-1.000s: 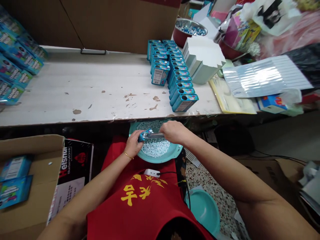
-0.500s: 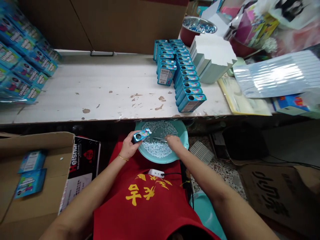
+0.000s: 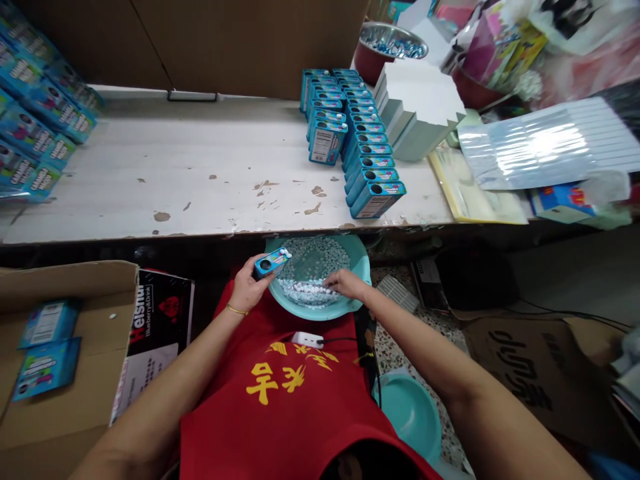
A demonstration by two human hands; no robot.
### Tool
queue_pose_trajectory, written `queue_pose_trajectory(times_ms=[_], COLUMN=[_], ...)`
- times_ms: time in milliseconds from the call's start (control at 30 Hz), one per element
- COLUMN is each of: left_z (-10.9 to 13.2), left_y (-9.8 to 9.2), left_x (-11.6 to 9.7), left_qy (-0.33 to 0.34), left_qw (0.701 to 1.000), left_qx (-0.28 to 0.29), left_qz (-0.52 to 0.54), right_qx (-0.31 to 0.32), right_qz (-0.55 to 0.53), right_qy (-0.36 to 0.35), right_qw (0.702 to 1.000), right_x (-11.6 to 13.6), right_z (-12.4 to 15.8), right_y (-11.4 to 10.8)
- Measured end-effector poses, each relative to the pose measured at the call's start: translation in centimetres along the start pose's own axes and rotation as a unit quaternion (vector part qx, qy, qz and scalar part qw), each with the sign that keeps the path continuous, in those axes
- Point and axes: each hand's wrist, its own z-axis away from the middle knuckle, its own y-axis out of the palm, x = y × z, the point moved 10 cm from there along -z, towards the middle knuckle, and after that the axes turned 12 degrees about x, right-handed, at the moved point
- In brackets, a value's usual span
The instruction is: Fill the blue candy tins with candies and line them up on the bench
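My left hand point(image 3: 249, 285) is closed around a small blue candy box point(image 3: 271, 263), held tilted over the left rim of a turquoise basin point(image 3: 365, 261). White pieces show at the box's upper corner. Many small white candies point(image 3: 300, 293) lie in the basin, with a bare patch of its bottom in the middle. Inside the basin, my right hand point(image 3: 346, 283) pinches a slim scoop point(image 3: 313, 288), which is low among the candies and carries a row of them. The scoop's full shape is partly hidden by candies and fingers.
Rows of blue candy boxes point(image 3: 375, 199) stand on the white worktop point(image 3: 225, 160), beside stacked white card point(image 3: 425, 100) and a metal bowl point(image 3: 393, 41). Wrapped packs point(image 3: 30, 133) sit at the left. A cardboard box point(image 3: 70, 427) holds two blue packs. A second turquoise basin point(image 3: 407, 417) is below.
My right hand has drawn the scoop toward the near side of the basin, and candies now lie along it. My left hand keeps the candy box at the rim. The view has shifted slightly.
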Motion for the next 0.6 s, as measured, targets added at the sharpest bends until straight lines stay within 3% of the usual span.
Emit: queue_pose_trajectory(times_ms=[133, 233, 333, 500, 600], left_z=[-0.1, 0.1, 0.4, 0.8, 0.7], left_y=[0.2, 0.2, 0.0, -0.8, -1.1], left_x=[-0.4, -0.9, -1.5, -1.8, -1.7], left_qy=[0.009, 0.019, 0.032, 0.033, 0.029], left_qw=[1.000, 1.000, 0.999, 0.999, 0.999], left_qx=[-0.002, -0.001, 0.001, -0.004, -0.005], left_qz=[-0.006, -0.014, -0.026, -0.035, -0.032], right_qx=[-0.037, -0.032, -0.024, 0.003, -0.008], right_qz=[0.041, 0.100, 0.106, 0.049, 0.011], right_qy=[0.049, 0.108, 0.117, 0.071, 0.049], right_qw=[0.997, 0.989, 0.987, 0.996, 0.999], right_x=[-1.6, -3.0, -2.7, -0.6, -0.2], right_z=[1.8, 1.5, -0.2, -3.3, -2.7], right_y=[-3.2, -3.7, -2.0, 2.5, 2.1])
